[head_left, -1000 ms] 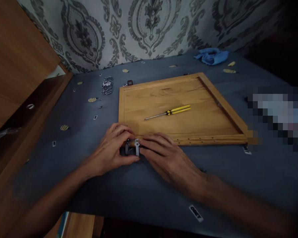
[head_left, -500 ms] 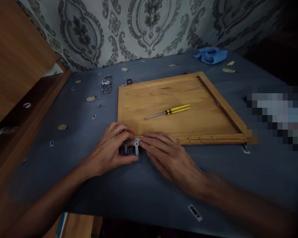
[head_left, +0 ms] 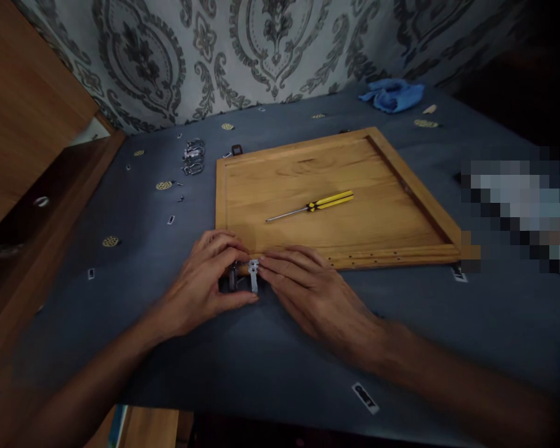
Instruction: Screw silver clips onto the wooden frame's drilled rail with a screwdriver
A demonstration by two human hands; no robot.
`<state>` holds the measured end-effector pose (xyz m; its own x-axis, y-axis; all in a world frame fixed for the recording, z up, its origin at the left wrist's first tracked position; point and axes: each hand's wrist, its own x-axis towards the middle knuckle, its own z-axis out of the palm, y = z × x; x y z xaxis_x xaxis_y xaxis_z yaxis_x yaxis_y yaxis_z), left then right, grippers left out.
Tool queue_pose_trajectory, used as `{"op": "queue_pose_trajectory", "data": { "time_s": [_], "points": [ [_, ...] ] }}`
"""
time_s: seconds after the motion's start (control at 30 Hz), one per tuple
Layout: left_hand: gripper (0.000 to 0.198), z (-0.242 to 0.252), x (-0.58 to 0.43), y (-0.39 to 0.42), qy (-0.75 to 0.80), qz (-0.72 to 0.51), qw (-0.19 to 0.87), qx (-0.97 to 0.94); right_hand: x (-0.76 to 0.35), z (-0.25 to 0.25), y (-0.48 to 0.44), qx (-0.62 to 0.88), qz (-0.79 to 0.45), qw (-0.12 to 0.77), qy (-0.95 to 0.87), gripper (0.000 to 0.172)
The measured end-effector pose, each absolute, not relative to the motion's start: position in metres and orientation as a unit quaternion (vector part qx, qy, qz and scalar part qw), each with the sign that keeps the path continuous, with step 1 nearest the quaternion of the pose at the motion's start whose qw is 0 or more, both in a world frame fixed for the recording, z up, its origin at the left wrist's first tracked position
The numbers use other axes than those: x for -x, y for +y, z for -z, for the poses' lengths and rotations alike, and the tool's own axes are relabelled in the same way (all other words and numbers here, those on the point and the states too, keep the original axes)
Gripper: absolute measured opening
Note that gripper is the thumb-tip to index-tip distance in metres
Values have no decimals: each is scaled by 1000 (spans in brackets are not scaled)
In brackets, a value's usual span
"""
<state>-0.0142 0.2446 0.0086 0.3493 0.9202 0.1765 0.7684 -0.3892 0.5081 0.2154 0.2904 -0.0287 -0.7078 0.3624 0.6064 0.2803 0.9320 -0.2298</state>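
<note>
At the near left corner of a framed wooden panel [head_left: 303, 230], my left hand [head_left: 200, 280] grips a small metal fitting [head_left: 254, 274] between its fingers and thumb. The fitting looks like a hinge, with a pale plate with holes and a darker part beside it. My right hand [head_left: 308, 283] rests along the panel's near edge, fingers stretched out, fingertips touching the plate. Its thumb is hidden. A screwdriver [head_left: 310, 205] with a yellow and black handle lies on the panel.
Several metal fittings [head_left: 193, 155] and small loose screws [head_left: 181, 198] lie left of the panel on the dark blue patterned cloth [head_left: 214, 373]. A blue crumpled cloth [head_left: 394, 96] is at the back right. A wooden cabinet [head_left: 37, 74] stands at the left.
The whole view shifts slightly, so things sit a little further left and up. Both hands stay at the fitting on the panel's near edge.
</note>
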Motion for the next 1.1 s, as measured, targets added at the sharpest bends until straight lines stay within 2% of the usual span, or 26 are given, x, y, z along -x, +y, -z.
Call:
{"op": "queue_pose_trajectory", "data": {
  "time_s": [0.47,1.1],
  "points": [
    [39,-11,14,245,523,-217,170,-807,-212,29,290,166,-50,370,-913,26],
    [40,-10,13,245,512,-231,170,-810,-215,29,288,169,-69,340,-923,28]
  ]
}}
